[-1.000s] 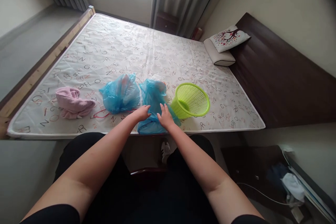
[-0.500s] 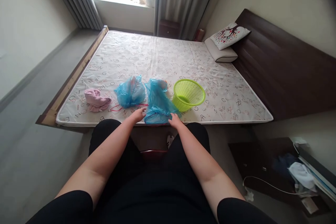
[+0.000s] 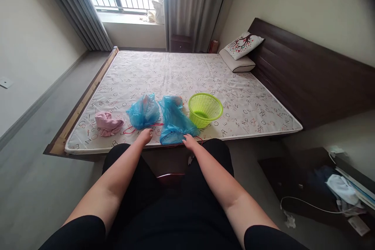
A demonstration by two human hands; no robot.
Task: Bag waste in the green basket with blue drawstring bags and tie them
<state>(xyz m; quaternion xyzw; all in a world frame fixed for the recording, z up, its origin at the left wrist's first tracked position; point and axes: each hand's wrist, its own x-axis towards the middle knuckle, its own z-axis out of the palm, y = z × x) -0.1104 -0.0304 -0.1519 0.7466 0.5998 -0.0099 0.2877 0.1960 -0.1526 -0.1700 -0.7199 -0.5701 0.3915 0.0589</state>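
A blue plastic bag (image 3: 174,123) with a red drawstring lies flattened at the mattress's near edge, its mouth toward me. My right hand (image 3: 190,141) is closed on the right corner of that mouth. Left of the bag, my left hand (image 3: 145,136) hovers with curled fingers, apart from the blue plastic; what it may pinch is too small to make out. A second, bulging blue bag (image 3: 144,112) sits just beyond my left hand, with a red drawstring (image 3: 130,129) trailing beside it. A lime-green mesh basket (image 3: 205,111) stands right of the flattened bag, touching it.
A pink cloth (image 3: 108,124) lies bunched at the left on the bare mattress (image 3: 164,70). Pillows (image 3: 240,52) rest by the dark headboard (image 3: 293,74). A low dark cabinet (image 3: 295,179) with cloths and a white cable stands at the lower right.
My left hand has drawn left, away from the flattened bag's mouth. My right hand stays at the bag's right corner. The camera view has tilted up a little.
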